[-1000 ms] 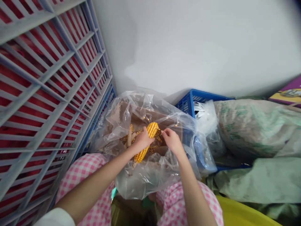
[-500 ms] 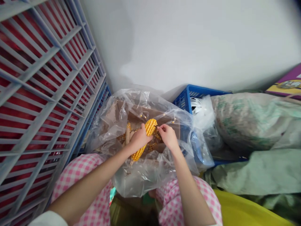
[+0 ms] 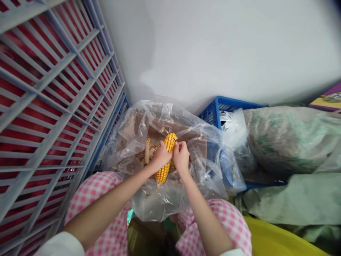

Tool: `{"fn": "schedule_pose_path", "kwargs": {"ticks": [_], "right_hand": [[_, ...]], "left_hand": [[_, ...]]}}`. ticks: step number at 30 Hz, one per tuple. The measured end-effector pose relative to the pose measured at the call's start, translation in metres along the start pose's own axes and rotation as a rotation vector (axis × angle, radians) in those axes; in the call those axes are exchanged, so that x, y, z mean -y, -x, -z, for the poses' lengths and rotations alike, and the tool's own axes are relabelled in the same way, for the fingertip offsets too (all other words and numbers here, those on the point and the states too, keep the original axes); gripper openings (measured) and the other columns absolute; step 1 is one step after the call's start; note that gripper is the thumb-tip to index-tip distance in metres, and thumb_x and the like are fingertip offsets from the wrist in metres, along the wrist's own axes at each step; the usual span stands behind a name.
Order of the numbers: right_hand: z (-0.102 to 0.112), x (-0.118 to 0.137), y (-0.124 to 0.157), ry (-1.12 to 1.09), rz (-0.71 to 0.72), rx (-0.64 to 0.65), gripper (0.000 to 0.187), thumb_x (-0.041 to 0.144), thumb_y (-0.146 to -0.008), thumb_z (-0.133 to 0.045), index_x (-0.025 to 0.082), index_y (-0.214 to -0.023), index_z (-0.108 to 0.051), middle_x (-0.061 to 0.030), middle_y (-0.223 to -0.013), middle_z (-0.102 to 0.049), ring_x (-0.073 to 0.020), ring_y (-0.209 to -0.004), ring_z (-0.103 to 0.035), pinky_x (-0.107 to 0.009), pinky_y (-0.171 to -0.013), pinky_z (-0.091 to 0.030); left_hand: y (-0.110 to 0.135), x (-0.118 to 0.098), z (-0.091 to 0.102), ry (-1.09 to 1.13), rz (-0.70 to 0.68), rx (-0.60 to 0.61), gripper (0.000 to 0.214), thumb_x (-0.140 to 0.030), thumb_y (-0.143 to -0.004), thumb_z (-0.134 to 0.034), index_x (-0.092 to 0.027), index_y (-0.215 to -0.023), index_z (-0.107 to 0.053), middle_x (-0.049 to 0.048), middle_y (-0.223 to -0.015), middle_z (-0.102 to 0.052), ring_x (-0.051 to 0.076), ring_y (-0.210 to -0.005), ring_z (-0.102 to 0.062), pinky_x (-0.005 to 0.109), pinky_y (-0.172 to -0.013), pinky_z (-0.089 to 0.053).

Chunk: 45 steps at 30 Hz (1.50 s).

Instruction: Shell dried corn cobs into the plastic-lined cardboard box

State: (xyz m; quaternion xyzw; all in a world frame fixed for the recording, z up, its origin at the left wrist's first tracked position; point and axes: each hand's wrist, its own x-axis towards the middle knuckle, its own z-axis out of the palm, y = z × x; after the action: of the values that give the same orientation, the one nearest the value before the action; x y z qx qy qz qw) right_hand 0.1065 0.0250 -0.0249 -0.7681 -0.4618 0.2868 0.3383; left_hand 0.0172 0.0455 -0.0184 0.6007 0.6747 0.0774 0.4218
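Observation:
My left hand [image 3: 160,157] is wrapped round the middle of a yellow corn cob [image 3: 165,167], holding it over a clear plastic bag [image 3: 149,197] that lines a brown box on my lap. My right hand [image 3: 181,156] presses against the cob's upper right side, fingers curled and pinched at the kernels near its tip. Bare stripped cobs [image 3: 146,153] and loose kernels lie in the bag behind my left hand.
A grey slatted crate wall [image 3: 53,99] with red contents rises at the left. A blue plastic crate [image 3: 221,108] stands behind the bag, beside filled sacks [image 3: 290,142] at the right. A yellow tub rim [image 3: 277,241] shows at lower right. A white wall is behind.
My right hand has moved left from beside the cob's tip and closed against the cob next to my left hand. The cob has turned more upright.

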Motion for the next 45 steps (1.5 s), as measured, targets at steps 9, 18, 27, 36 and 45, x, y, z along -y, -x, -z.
{"fn": "schedule_pose_path", "kwargs": {"ticks": [9,18,27,36,45], "right_hand": [[0.072,0.003,-0.031,0.193,0.118,0.268,0.020,0.035,-0.074,-0.044,0.020,-0.062,-0.047,0.0036,-0.053,-0.049,-0.0106,-0.050,-0.040,-0.021,-0.051,-0.027],[0.069,0.003,-0.032,0.200,0.089,0.260,0.019,0.035,-0.073,-0.045,0.019,-0.061,-0.048,0.0030,-0.053,-0.050,-0.0103,-0.049,-0.040,-0.021,-0.050,-0.027],[0.069,0.000,-0.035,0.186,0.073,0.300,0.021,0.036,-0.072,-0.046,0.018,-0.062,-0.051,0.0026,-0.054,-0.051,-0.0101,-0.051,-0.040,-0.021,-0.051,-0.028],[0.079,0.006,-0.033,0.224,0.048,0.262,0.022,0.037,-0.072,-0.047,0.018,-0.061,-0.051,0.0023,-0.054,-0.051,-0.0107,-0.053,-0.043,-0.022,-0.053,-0.030],[0.066,0.005,-0.029,0.272,0.089,0.193,0.020,0.034,-0.075,-0.043,0.019,-0.062,-0.049,0.0015,-0.056,-0.052,-0.0115,-0.052,-0.042,-0.022,-0.053,-0.028]], "left_hand": [[-0.002,-0.003,0.007,0.001,-0.095,0.026,0.044,-0.040,-0.066,-0.058,-0.017,-0.097,-0.038,0.0084,-0.089,-0.060,0.022,-0.076,-0.059,0.026,-0.059,-0.038],[-0.003,-0.001,0.002,-0.083,-0.097,0.027,0.047,-0.042,-0.066,-0.058,-0.017,-0.099,-0.038,0.0084,-0.087,-0.061,0.023,-0.076,-0.059,0.027,-0.058,-0.037],[-0.002,0.000,0.002,-0.119,-0.168,0.048,0.048,-0.040,-0.066,-0.058,-0.019,-0.102,-0.036,0.0086,-0.092,-0.062,0.023,-0.080,-0.060,0.026,-0.060,-0.038],[0.000,-0.004,0.006,-0.134,-0.134,0.040,0.047,-0.042,-0.067,-0.057,-0.018,-0.101,-0.036,0.0091,-0.089,-0.061,0.025,-0.078,-0.060,0.027,-0.058,-0.037],[0.002,-0.007,0.006,-0.130,-0.105,0.048,0.045,-0.043,-0.067,-0.055,-0.018,-0.099,-0.036,0.0076,-0.085,-0.061,0.022,-0.072,-0.059,0.025,-0.053,-0.035]]}}
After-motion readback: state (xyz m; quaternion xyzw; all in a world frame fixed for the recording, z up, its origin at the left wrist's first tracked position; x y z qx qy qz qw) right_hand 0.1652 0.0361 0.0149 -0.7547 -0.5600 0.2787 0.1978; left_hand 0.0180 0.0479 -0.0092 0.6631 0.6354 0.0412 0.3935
